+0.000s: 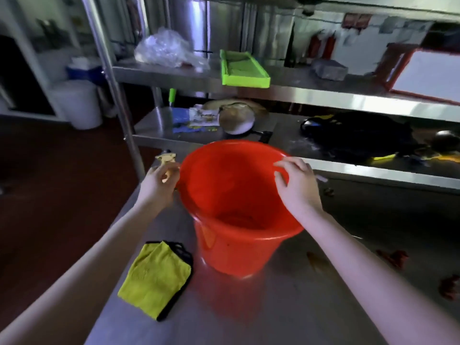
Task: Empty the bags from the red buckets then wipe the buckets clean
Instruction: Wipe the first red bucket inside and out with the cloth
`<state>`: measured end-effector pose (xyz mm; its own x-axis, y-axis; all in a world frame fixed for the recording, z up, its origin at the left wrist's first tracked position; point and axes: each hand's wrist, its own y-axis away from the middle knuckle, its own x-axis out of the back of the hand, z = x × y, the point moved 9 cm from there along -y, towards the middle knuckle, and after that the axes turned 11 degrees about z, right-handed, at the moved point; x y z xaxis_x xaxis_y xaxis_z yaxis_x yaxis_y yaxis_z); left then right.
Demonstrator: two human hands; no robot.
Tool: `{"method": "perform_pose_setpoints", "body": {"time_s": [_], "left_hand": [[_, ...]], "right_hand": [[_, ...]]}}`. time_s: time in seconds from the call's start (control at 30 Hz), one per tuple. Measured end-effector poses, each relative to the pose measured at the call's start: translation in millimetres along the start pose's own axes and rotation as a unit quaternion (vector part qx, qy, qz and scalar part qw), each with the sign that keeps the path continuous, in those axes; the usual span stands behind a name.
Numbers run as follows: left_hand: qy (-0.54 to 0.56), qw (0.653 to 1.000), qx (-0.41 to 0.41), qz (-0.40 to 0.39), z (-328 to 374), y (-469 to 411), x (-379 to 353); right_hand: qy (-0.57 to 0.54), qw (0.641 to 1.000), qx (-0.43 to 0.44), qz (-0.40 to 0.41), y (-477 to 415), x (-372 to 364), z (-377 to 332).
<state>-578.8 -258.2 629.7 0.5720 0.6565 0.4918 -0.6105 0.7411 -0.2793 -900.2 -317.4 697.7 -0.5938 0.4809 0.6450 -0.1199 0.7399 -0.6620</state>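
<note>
A red plastic bucket [239,210] stands upright on the steel table [273,307], with no bag inside it. My left hand [159,183] grips the bucket's left rim. On the right rim rests my right hand [296,185], fingers curled over the edge. A folded yellow cloth with black trim [156,277] lies flat on the table to the left of the bucket's base, apart from both hands.
Steel shelves rise behind the table, holding a green tray [244,68], a clear plastic bag [166,48], a pan [236,120] and a black bag [358,135]. Red scraps [395,257] lie on the table at right. A white bin [79,103] stands on the floor at left.
</note>
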Motion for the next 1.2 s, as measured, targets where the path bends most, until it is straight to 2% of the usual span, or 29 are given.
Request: {"method": "perform_pose_setpoints", "body": {"time_s": [0.13,0.23,0.33,0.47,0.63,0.77,0.87,1.03,1.13,1.2], "left_hand": [[-0.036,0.993,0.092,0.069,-58,58,45],[-0.049,0.978,0.184,0.084,-124,113,67],[-0.055,0.963,0.251,0.075,-183,156,76],[-0.094,0.953,0.285,0.042,-239,184,73],[-0.158,0.950,0.271,-0.008,-278,183,52],[-0.213,0.945,0.239,-0.057,-293,168,28],[-0.217,0.944,0.238,-0.074,-301,156,19],[-0.107,0.970,0.187,-0.112,-288,146,15],[-0.053,0.979,0.161,-0.115,-270,153,31],[-0.038,0.984,0.139,-0.108,-253,152,48]], "right_hand": [[-0.178,0.972,0.137,-0.063,24,-15,-107],[-0.220,0.941,0.215,-0.142,67,-39,-170],[-0.229,0.916,0.275,-0.181,107,-65,-210],[-0.190,0.899,0.280,-0.277,158,-132,-224],[-0.062,0.861,0.243,-0.443,218,-235,-206],[0.019,0.829,0.215,-0.516,254,-294,-194],[0.052,0.821,0.212,-0.528,269,-321,-192],[0.064,0.826,0.208,-0.520,272,-324,-197],[0.046,0.852,0.223,-0.471,263,-302,-202],[0.011,0.878,0.248,-0.409,251,-278,-209]]}}
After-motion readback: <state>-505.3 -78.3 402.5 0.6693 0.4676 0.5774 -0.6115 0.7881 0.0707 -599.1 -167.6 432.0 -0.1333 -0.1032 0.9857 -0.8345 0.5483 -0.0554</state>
